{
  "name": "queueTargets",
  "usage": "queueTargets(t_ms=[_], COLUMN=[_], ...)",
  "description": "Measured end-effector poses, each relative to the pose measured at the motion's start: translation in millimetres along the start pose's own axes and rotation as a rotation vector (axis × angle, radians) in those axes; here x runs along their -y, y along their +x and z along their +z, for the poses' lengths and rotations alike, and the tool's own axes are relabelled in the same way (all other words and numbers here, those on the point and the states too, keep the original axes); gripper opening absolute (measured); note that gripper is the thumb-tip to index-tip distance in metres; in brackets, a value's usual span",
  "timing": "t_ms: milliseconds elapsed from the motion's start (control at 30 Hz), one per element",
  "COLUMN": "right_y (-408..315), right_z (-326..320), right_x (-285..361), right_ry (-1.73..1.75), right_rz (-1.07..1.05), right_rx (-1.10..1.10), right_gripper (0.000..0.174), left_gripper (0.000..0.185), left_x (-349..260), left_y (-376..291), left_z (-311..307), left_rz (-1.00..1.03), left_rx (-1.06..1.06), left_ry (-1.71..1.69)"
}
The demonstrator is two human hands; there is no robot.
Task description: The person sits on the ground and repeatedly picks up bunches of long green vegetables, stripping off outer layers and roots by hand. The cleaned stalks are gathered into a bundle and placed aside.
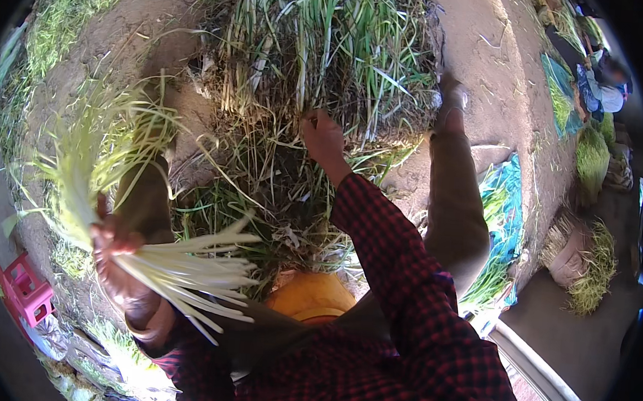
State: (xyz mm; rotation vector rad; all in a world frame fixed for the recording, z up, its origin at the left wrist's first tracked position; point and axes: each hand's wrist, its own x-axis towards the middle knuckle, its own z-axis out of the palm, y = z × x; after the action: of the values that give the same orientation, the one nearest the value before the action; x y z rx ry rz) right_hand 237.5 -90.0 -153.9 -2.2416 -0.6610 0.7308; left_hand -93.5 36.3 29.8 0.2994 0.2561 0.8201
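Observation:
My left hand [119, 253] grips a bundle of pale yellow-green leafy stalks [194, 264], probably blanched chives. Their whitish ends fan out to the right, and the thin leaves spread up and left, partly blurred. Between my feet lies a large heap of green and dried stalks [326, 50], its root ends towards me. My right hand [324, 139] is at the heap's near edge with curled fingers; whether a stalk is between them is hidden. Loose trimmed leaves and dark debris [278, 181] cover the ground below that hand.
A yellow-orange rounded object [312, 295] is between my thighs. Greens lie on a blue-green sheet [513, 214] beside my right leg. At the left stands a pink plastic stool [27, 289]. Bundled greens [593, 270] lie at the right, and another person [609, 81] sits farther off.

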Motion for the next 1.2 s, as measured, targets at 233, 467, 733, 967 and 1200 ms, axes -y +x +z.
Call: queueTargets(t_ms=[233,467,733,967,1200], right_y=[33,-12,-80,-146,-214], right_z=[20,-33,-70,-112,-85], right_x=[-1,25,43,88,77], right_ry=[-0.092,0.207,0.590,0.485,0.198], right_rz=[-0.027,-0.003,0.135,-0.025,-0.426], right_rx=[-0.065,0.076,0.393,0.486,0.436], right_gripper=[0.031,0.028,0.026,0.022,0.016], left_gripper=[0.033,0.026,0.020,0.018,0.018], left_x=[71,90,114,118,124], left_y=[10,10,10,6,4], left_z=[35,29,23,24,26], left_rz=[-0.156,-0.184,-0.315,-0.323,-0.347], left_rx=[-0.423,-0.429,-0.378,-0.301,-0.291], left_ry=[0.246,0.538,0.604,0.647,0.743])
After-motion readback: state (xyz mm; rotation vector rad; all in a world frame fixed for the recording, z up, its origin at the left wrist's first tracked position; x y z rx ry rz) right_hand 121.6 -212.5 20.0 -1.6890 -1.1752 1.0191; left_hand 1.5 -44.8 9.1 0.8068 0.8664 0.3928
